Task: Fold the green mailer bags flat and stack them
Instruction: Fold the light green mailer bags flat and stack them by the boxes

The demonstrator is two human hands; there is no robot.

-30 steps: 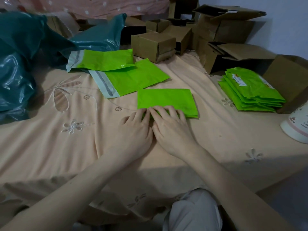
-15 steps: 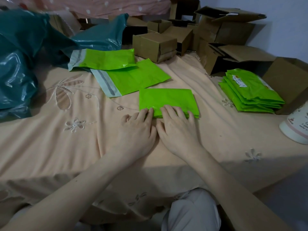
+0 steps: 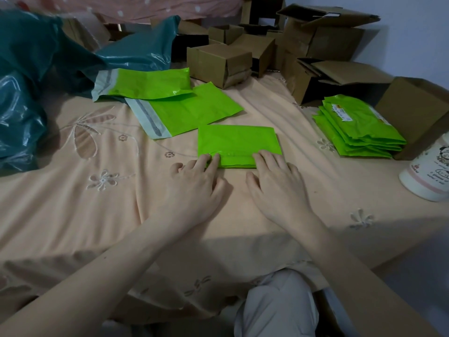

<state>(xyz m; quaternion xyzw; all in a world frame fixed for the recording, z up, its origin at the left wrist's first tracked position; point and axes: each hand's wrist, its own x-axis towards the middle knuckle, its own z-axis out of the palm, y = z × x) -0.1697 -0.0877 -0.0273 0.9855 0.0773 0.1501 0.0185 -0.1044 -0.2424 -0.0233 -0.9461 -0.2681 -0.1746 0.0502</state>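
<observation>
Both hands lie flat with straight fingers on the peach bedsheet (image 3: 121, 215), left hand (image 3: 196, 183) and right hand (image 3: 279, 183) pressing the folded mailer bag's (image 3: 238, 142) near edge, the finished stack (image 3: 359, 127) far right, its labels unreadable.

Near cloth (image 3: 116, 220) bare left of hands, open passage. Far left blocked by teal bags (image 3: 21, 113). Two unfolded mailers (image 3: 170, 103) lie just beyond folded mailer (image 3: 238, 142). Boxes (image 3: 218, 62) wall off far edge. Right: stack (image 3: 359, 127) against box (image 3: 418, 113), jar (image 3: 430, 171) near right edge; bare strip between folded mailer and stack.
</observation>
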